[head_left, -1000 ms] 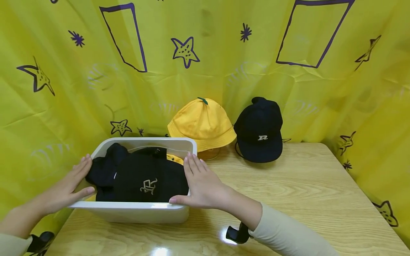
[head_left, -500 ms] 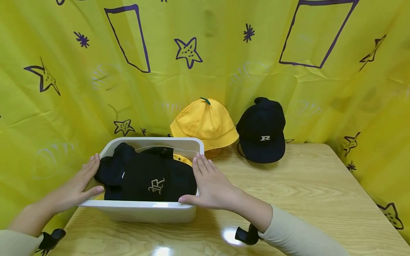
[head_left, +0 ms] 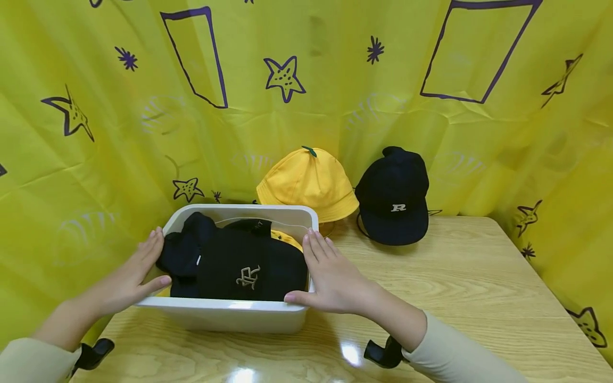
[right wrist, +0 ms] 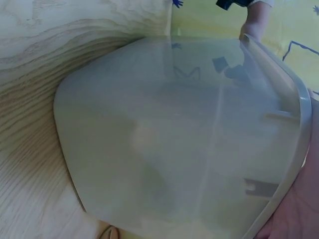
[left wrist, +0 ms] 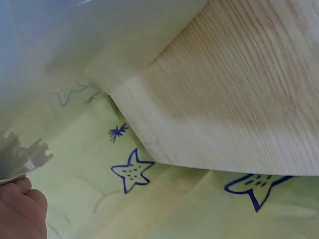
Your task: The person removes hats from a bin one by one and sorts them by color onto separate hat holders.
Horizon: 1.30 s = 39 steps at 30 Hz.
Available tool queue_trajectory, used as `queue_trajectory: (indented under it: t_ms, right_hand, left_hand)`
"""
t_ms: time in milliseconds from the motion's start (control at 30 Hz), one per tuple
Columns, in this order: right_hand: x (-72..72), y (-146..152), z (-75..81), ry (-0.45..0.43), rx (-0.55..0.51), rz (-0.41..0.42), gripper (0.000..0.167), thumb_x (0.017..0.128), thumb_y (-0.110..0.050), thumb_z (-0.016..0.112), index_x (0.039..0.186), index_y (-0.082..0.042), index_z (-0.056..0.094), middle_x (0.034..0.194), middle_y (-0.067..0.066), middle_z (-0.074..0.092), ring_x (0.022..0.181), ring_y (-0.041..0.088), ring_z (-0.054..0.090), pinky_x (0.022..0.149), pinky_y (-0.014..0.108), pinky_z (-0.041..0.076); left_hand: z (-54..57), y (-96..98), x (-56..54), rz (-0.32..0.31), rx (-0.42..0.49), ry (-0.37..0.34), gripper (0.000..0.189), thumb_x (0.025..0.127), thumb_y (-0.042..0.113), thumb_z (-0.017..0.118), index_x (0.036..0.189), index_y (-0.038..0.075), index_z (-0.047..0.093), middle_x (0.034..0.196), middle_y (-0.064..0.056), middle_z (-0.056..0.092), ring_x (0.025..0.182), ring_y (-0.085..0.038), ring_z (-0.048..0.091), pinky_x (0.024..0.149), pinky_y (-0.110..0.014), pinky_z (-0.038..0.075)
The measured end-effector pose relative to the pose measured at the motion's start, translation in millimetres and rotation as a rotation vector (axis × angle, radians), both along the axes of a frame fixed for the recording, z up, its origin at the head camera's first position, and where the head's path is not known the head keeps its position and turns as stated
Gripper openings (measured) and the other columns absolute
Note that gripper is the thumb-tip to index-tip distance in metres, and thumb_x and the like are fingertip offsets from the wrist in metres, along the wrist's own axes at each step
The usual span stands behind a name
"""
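Observation:
A white plastic bin [head_left: 244, 318] stands on the wooden table, packed with caps. On top lies a black cap [head_left: 230, 255] with a gold letter emblem. Left of it sits a crumpled navy cap [head_left: 184, 252], and a strip of yellow fabric [head_left: 284, 237] shows at the right. My left hand [head_left: 136, 276] rests on the bin's left side, fingers straight, thumb by the front rim. My right hand [head_left: 337, 279] lies on the right rim with straight fingers and its thumb on the front rim. The right wrist view shows the bin's wall [right wrist: 164, 134] close up.
Behind the bin stands a yellow bucket hat [head_left: 308, 183] with a green leaf on top. Right of it is a dark cap [head_left: 395, 197] bearing a white R. A yellow curtain [head_left: 306, 122] hangs along the back and sides of the table [head_left: 479, 287].
The bin and both hands on it have slid to the right across the table. The view has shifted slightly too. The two hats at the back stay in place.

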State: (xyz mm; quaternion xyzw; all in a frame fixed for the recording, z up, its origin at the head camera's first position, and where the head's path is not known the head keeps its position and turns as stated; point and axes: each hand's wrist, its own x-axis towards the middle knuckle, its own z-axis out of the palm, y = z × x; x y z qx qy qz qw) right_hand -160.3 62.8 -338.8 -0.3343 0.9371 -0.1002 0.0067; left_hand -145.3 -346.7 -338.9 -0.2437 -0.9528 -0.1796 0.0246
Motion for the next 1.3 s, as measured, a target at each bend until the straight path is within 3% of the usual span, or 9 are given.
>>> queue_trajectory:
  t_ms: [267,467,600,700,800,967,1033,1167,1300]
  right_hand:
    - [-0.1,13,-0.6,0.000,-0.025,0.003,0.106,0.084,-0.074,0.040,0.148,0.006,0.013,0.156,0.022,0.005,0.145,0.029,0.001,0.117,0.044,0.008]
    - [0.9,20,-3.7,-0.006,-0.037,-0.009,0.104,0.085,-0.072,0.043,0.148,0.006,0.014,0.156,0.022,0.006,0.145,0.029,0.001,0.117,0.044,0.009]
    - [2.1,24,-4.9,-0.008,-0.048,-0.010,0.103,0.085,-0.069,0.045,0.147,0.007,0.015,0.155,0.023,0.007,0.145,0.031,0.002,0.117,0.044,0.010]
    - [2.8,29,-5.0,-0.023,-0.044,-0.021,0.103,0.085,-0.069,0.045,0.147,0.007,0.014,0.155,0.023,0.006,0.145,0.030,0.002,0.117,0.044,0.010]
    - [3.6,32,-3.2,-0.028,-0.043,-0.036,0.104,0.085,-0.070,0.045,0.147,0.007,0.014,0.155,0.023,0.007,0.145,0.031,0.002,0.117,0.044,0.009]
    - [5.2,34,-0.3,-0.037,-0.063,-0.064,0.109,0.083,-0.073,0.045,0.146,0.010,0.012,0.154,0.028,0.006,0.144,0.035,0.002,0.116,0.048,0.010]
    - [5.6,34,0.6,-0.050,-0.084,-0.085,0.111,0.082,-0.073,0.046,0.146,0.011,0.011,0.153,0.030,0.004,0.144,0.037,0.002,0.116,0.050,0.010]
    - [6.6,34,1.8,-0.070,-0.119,-0.125,0.114,0.080,-0.073,0.050,0.146,0.011,0.010,0.153,0.031,0.002,0.143,0.039,0.000,0.115,0.052,0.010]
    - [8.3,40,0.8,-0.091,-0.124,-0.131,0.116,0.079,-0.074,0.052,0.146,0.012,0.010,0.153,0.031,0.002,0.143,0.039,0.000,0.115,0.052,0.011]
  left_hand:
    - [1.3,11.1,-3.1,-0.004,0.017,-0.023,0.087,0.095,0.030,0.054,0.149,-0.001,-0.007,0.156,-0.019,-0.013,0.143,-0.025,-0.015,0.107,-0.014,-0.016]
    - [0.4,19.1,-2.0,0.044,0.068,-0.105,0.087,0.096,0.034,0.052,0.149,-0.001,-0.008,0.155,-0.015,-0.019,0.142,-0.034,-0.017,0.114,-0.039,-0.012]
    - [2.1,25.7,-0.1,0.064,0.088,-0.143,0.089,0.096,0.035,0.051,0.148,-0.003,-0.010,0.154,-0.017,-0.021,0.141,-0.038,-0.018,0.111,-0.057,-0.005]
    - [3.5,30.8,0.4,0.063,0.083,-0.143,0.089,0.096,0.036,0.052,0.148,-0.004,-0.009,0.154,-0.019,-0.020,0.140,-0.041,-0.016,0.109,-0.064,-0.001]
    - [4.6,34.8,-0.4,0.054,0.070,-0.128,0.088,0.097,0.037,0.051,0.148,-0.003,-0.008,0.154,-0.019,-0.019,0.141,-0.039,-0.015,0.111,-0.059,-0.002]
    - [2.9,39.4,-1.0,0.014,0.050,-0.052,0.085,0.097,0.039,0.048,0.146,-0.011,0.000,0.154,-0.027,-0.011,0.143,-0.033,-0.015,0.113,-0.027,-0.013]
    - [1.8,42.0,-1.8,0.001,0.049,-0.019,0.085,0.097,0.041,0.047,0.145,-0.014,0.004,0.153,-0.031,-0.007,0.143,-0.033,-0.014,0.111,-0.022,-0.014]
    - [1.1,48.4,-3.2,-0.008,0.048,0.001,0.090,0.095,0.047,0.048,0.144,-0.016,0.006,0.152,-0.033,-0.004,0.143,-0.037,-0.010,0.115,-0.029,-0.011]
    - [2.2,54.3,-2.5,-0.011,0.062,-0.091,0.105,0.087,0.052,0.058,0.146,-0.011,-0.001,0.153,-0.027,-0.013,0.142,-0.040,-0.012,0.116,-0.040,-0.007]
